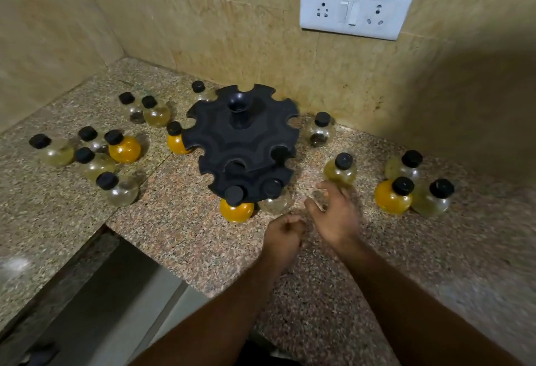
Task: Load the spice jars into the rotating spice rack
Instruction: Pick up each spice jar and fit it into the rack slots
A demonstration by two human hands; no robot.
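A black rotating spice rack [242, 142] stands on the speckled granite worktop [203, 249], close to the tiled wall corner behind it. It has two notched tiers and a central socket on top. In the lower tier's front notches sit two jars: an orange jar [236, 206] with a black cap, and just to the right of it a clear jar [274, 198], also black-capped. Another orange-filled jar [176, 142] sits at the rack's left edge; whether it is seated in a notch or only stands against the rack cannot be told.

The other spice jars stand loose on the worktop around the rack. To the left of the rack is a cluster of round, black-capped jars, among them one orange jar [124, 148] and several pale or clear ones. To the right of the rack stand a clear jar [320, 132] near the wall, a yellowish jar [340, 171] nearer the front, and farther right a group of three including an orange one [393, 195].

Both hands are in front of the rack, to its right. The left hand [282, 235] is loosely clenched and holds nothing. The right hand [333, 211] has its fingers [324, 187] spread and released, just in front of the yellowish jar, possibly touching it; motion blur hides this. A white switch-and-socket plate [356, 11] is on the wall above and right of the rack.
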